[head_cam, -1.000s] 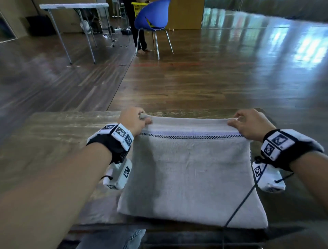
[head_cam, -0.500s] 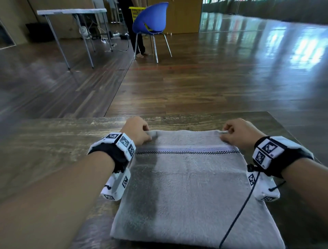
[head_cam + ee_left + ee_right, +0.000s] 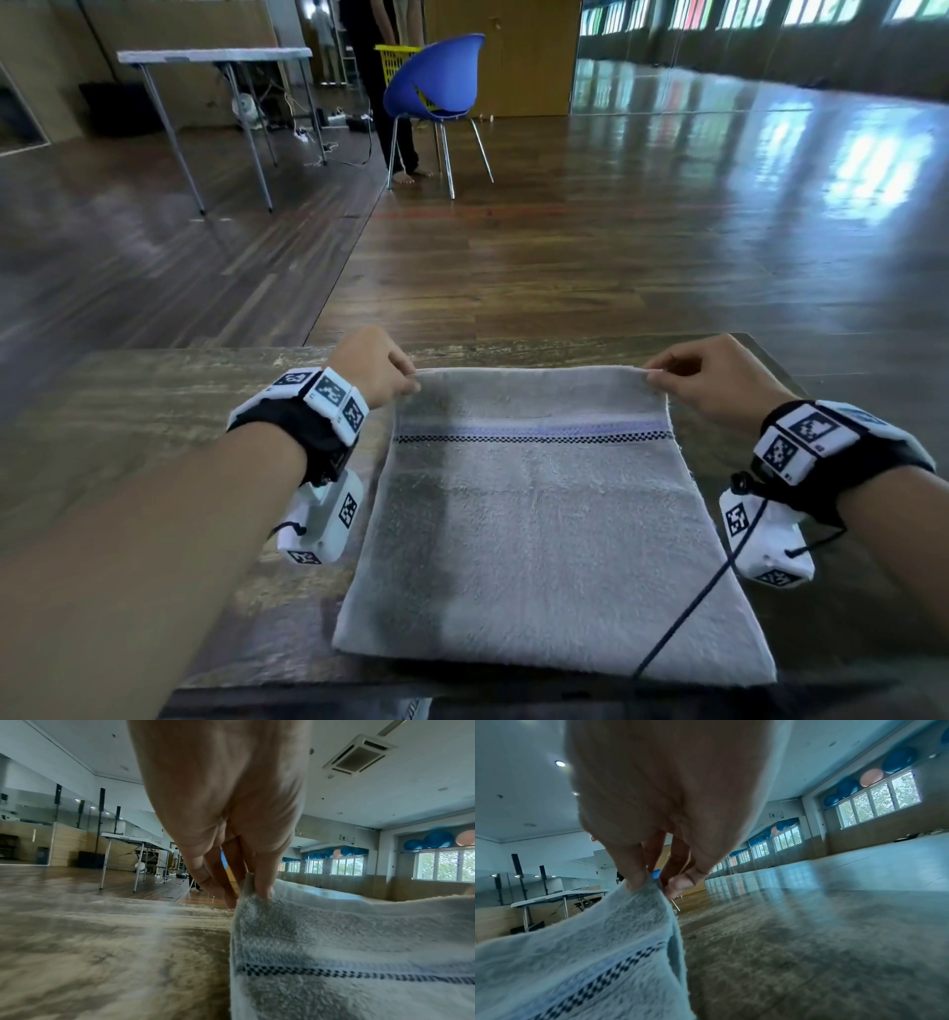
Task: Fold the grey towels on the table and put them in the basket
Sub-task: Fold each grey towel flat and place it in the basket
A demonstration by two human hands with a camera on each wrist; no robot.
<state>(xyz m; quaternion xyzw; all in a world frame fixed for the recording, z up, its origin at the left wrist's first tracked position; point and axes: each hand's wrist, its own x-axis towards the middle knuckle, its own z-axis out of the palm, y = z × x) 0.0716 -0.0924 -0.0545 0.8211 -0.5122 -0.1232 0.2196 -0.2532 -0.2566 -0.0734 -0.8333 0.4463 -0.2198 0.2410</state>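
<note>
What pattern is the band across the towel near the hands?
A black-and-white checkered line beside a pale purple stripe on the grey towel, clearest in the head view.

- Lifting the far edge of the grey towel (image 3: pixel 539 519) off the table (image 3: pixel 154 401), after lying flat 0.5 s ago.
- Spreading apart: left hand (image 3: pixel 372 366) and right hand (image 3: pixel 711 383) pinching the 2 far corners wider than 0.5 s ago, pulling the edge taut.
- Tilting upward: head view taking in more floor than before.
</note>
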